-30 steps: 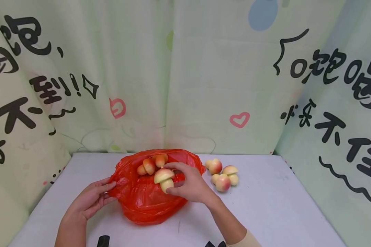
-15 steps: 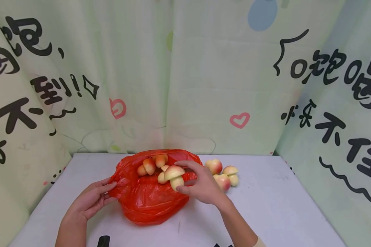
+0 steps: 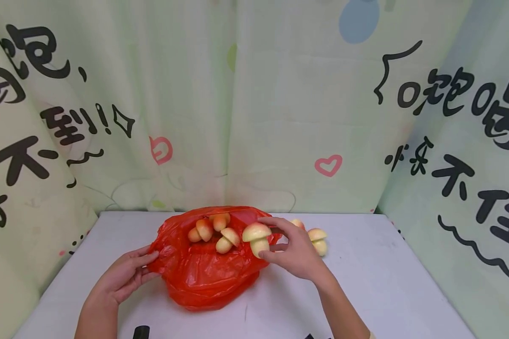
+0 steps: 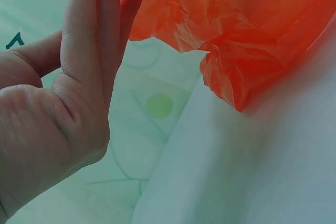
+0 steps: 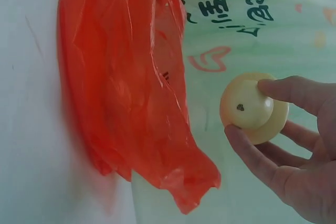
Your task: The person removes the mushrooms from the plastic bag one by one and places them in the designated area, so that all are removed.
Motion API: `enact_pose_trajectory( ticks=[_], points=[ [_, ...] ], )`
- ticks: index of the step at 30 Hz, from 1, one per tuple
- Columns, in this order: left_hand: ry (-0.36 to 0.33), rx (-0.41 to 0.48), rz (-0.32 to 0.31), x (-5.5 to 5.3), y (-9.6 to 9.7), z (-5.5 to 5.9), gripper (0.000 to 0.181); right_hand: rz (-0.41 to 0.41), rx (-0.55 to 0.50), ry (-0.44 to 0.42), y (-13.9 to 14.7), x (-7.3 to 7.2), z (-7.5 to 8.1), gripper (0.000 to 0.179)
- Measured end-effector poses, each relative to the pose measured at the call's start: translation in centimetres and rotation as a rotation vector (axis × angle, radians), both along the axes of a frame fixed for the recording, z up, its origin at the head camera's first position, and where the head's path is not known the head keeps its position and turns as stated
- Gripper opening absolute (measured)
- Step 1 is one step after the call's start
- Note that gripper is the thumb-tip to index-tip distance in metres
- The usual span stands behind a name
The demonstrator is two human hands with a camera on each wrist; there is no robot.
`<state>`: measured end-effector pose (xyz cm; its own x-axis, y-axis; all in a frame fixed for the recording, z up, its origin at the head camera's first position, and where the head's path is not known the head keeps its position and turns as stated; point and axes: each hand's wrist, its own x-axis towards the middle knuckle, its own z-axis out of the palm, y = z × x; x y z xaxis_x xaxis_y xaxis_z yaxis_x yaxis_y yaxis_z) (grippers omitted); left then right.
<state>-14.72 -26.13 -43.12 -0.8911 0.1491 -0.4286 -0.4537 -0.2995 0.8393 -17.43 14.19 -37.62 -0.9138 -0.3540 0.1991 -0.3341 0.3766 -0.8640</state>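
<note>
A red plastic bag [image 3: 212, 287] lies on the table with its mouth spread. My left hand [image 3: 125, 275] pinches its left edge between thumb and fingers. In my right hand [image 3: 297, 254] is a toy mushroom [image 3: 256, 235] with a pale stem and a reddish-yellow cap, held by thumb and fingertips over the bag's right rim. The right wrist view shows the round base of that mushroom [image 5: 252, 103]. Inside the bag sit a pale-capped mushroom [image 3: 227, 240] and some orange-brown ones [image 3: 203, 229] behind it.
Right of the bag stand more toy mushrooms, one pale-capped [image 3: 318, 241] and another [image 3: 298, 223] partly covered by my right hand. They rest on a white table [image 3: 365, 282]. Printed curtains [image 3: 280, 117] enclose its back and sides.
My right hand has moved right with the mushroom, from the bag's middle to its right rim. This uncovers the pale-capped mushroom in the bag. The left hand stays put.
</note>
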Motion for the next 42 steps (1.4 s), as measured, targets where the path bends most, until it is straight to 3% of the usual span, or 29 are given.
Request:
enact_pose_trajectory(
  ticks=[14, 23, 33, 42],
  points=[
    [-0.007, 0.013, 0.011, 0.1, 0.1, -0.1, 0.075, -0.091, 0.007, -0.009, 3.7, 0.0, 0.2, 0.062],
    [-0.007, 0.020, 0.010, 0.0, 0.0, -0.1, 0.073, -0.097, -0.005, 0.023, 5.3, 0.3, 0.2, 0.059],
    [-0.002, 0.012, 0.014, 0.1, -0.1, -0.3, 0.073, -0.141, 0.023, -0.033, 6.5, 0.5, 0.5, 0.057],
    [-0.002, 0.008, 0.014, 0.0, 0.0, -0.1, 0.074, -0.173, 0.098, 0.002, 7.5, 0.3, 0.5, 0.057]
  ],
)
